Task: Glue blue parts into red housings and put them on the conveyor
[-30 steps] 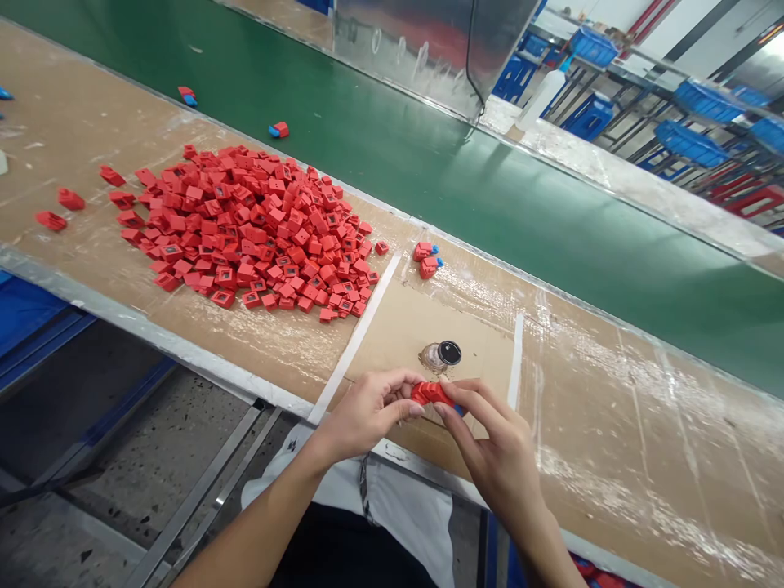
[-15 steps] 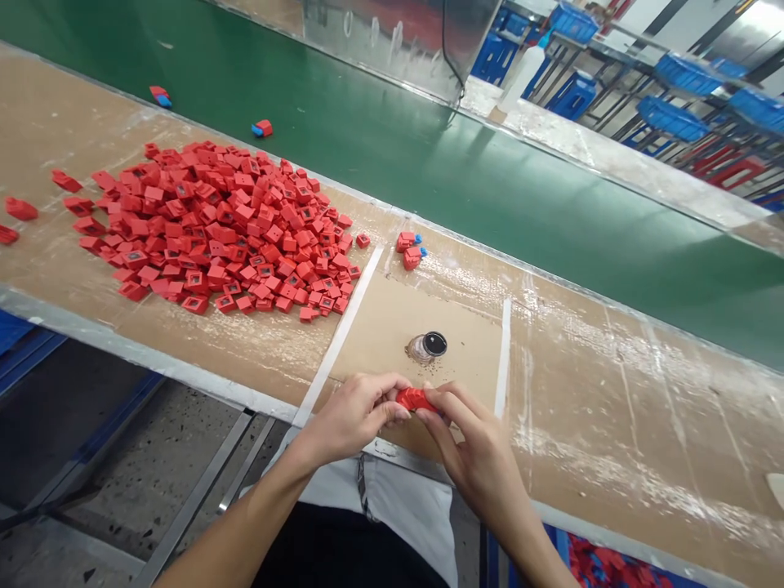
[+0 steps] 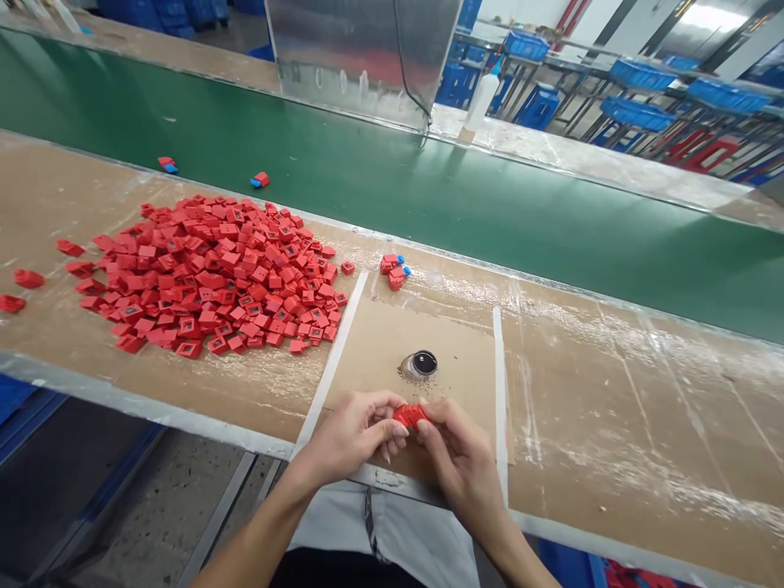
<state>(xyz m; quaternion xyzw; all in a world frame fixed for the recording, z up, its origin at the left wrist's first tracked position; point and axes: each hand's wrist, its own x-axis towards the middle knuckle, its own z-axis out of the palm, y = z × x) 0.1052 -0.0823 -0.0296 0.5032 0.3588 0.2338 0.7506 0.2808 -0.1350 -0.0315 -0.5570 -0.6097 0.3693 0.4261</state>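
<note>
Between my two hands, just above the near edge of the bench, is a small red plastic piece (image 3: 409, 416). My left hand (image 3: 352, 433) pinches its left end with thumb and fingertips. The right end is gripped by my right hand (image 3: 459, 449), also in a pinch. My fingers cover part of the piece, so its full shape is hidden. Just beyond my hands, a small round pot (image 3: 422, 364) with a dark top stands on a cardboard sheet (image 3: 380, 343) edged with white tape. Two red pieces with blue ends (image 3: 395, 271) lie past the sheet.
A large heap of red plastic pieces (image 3: 214, 278) covers the bench at left. Behind runs a green belt (image 3: 490, 212) carrying two red-and-blue pieces (image 3: 260, 180). A white squeeze bottle (image 3: 481, 102) stands on the far ledge. Below right is a blue bin (image 3: 569, 563) with red pieces.
The camera view has tilted up and turned slightly, so the bench sits lower in the picture. Both hands still hold the red piece, its angle slightly changed.
</note>
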